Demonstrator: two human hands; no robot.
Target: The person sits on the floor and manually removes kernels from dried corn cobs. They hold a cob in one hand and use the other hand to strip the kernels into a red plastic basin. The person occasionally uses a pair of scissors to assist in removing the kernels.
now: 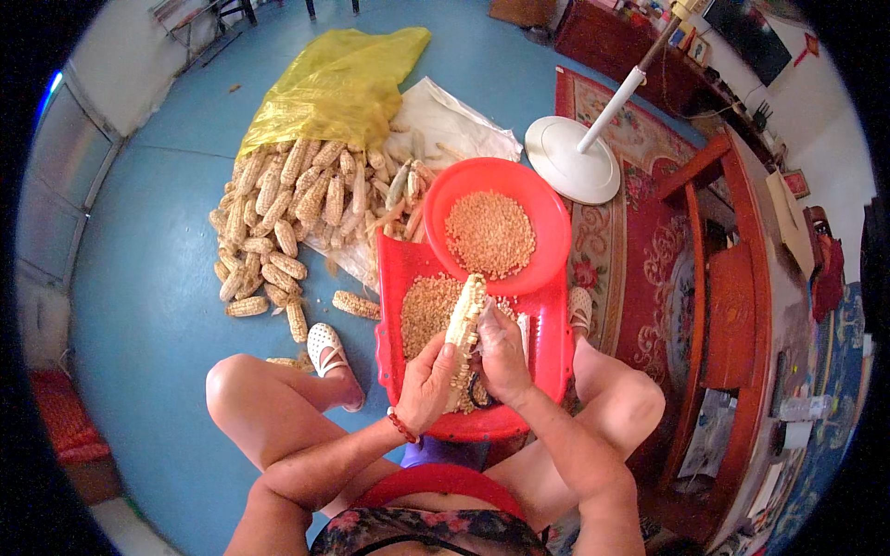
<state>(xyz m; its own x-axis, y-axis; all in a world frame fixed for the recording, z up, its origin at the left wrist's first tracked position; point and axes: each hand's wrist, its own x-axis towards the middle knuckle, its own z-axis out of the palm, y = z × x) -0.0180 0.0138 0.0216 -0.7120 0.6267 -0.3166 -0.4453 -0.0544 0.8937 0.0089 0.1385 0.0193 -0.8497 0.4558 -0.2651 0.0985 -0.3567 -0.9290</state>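
My left hand (427, 382) grips the lower part of a corn cob (464, 313), its thumb along the front. Pale bare cob shows on the left side; kernels still line its right edge. My right hand (502, 354) closes on that right edge, with thin translucent plastic (492, 326) around the thumb; its other fingers are partly hidden. Beneath both hands is a red plastic tray (389, 278) holding loose corn kernels (427, 313). Across its far end rests a round red basin (549, 236) with more kernels (490, 233). A dark loop like a scissor handle (477, 395) shows below my right hand.
Unshelled corn cobs (299, 187) spill from a yellow plastic sack (341, 83) onto the blue floor (160, 208) and a white sheet (459, 118). A white stand base (556, 156) is beyond the basin. Right lie a patterned carpet (643, 278) and wooden furniture (730, 313).
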